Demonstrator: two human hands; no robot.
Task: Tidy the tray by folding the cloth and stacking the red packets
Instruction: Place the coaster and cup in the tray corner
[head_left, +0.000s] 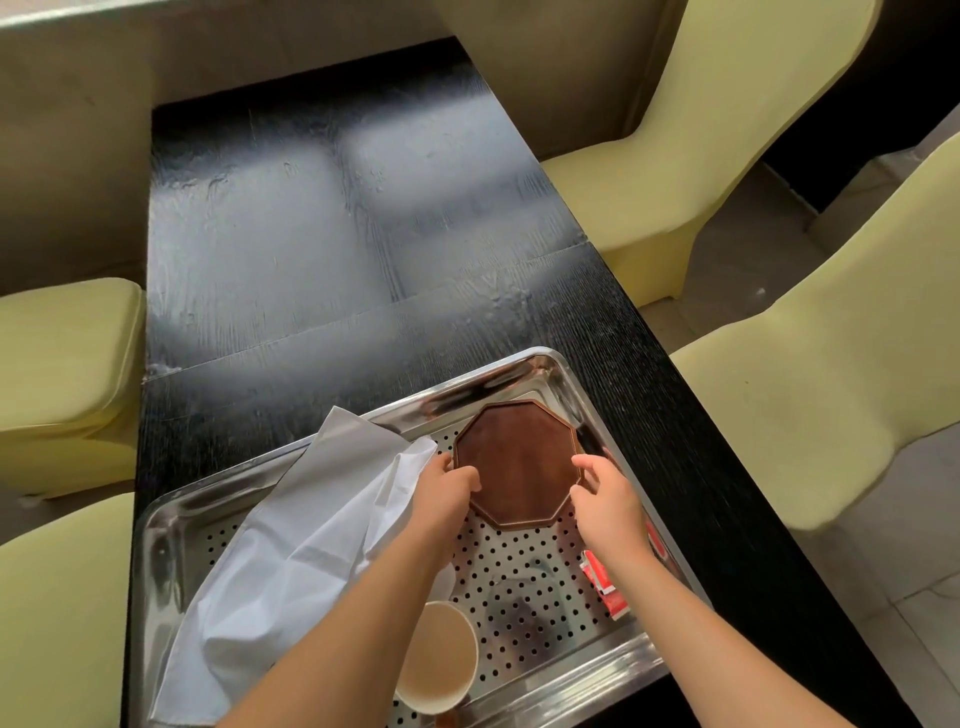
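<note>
A perforated steel tray (524, 366) lies on the near end of a black table. A crumpled white cloth (291, 540) lies over the tray's left side and spills past its far rim. Red packets (605, 584) lie by the tray's right wall, partly hidden under my right forearm. A brown octagonal wooden plate (519, 462) sits in the far right of the tray. My left hand (447, 486) grips the plate's left edge and my right hand (602, 486) grips its right edge.
A white bowl (441, 660) stands in the tray near its front rim, partly under my left forearm. The black table (337, 218) stretches away beyond the tray. Pale yellow chairs (810, 364) flank the table on both sides.
</note>
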